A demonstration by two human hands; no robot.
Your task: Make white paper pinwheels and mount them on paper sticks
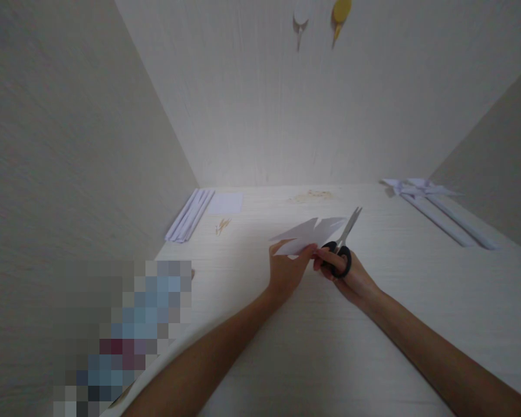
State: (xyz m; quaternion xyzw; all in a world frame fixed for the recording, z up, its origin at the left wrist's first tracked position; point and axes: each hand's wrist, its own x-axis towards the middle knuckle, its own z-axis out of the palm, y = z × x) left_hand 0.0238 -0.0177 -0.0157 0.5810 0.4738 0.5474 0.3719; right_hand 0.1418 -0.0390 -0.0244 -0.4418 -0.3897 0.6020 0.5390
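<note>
My left hand (289, 267) is closed on a sheet of white paper (306, 234), holding it above the table. Slits run into the paper from its edges, and its flaps stand slightly apart. Black-handled scissors (346, 234) are in my right hand (347, 272), with a finger through a handle loop. Their blades point up and away from me, to the right of the paper and nearly closed. The fingertips of my right hand meet the paper's near right corner beside my left thumb.
Rolled paper sticks (191, 215) lie at the back left, beside a flat white sheet (226, 203) and several small wooden sticks (223, 225). Two paper pinwheels (425, 188) on long sticks lie at the right. White (301, 14) and yellow (341, 11) hooks are on the wall.
</note>
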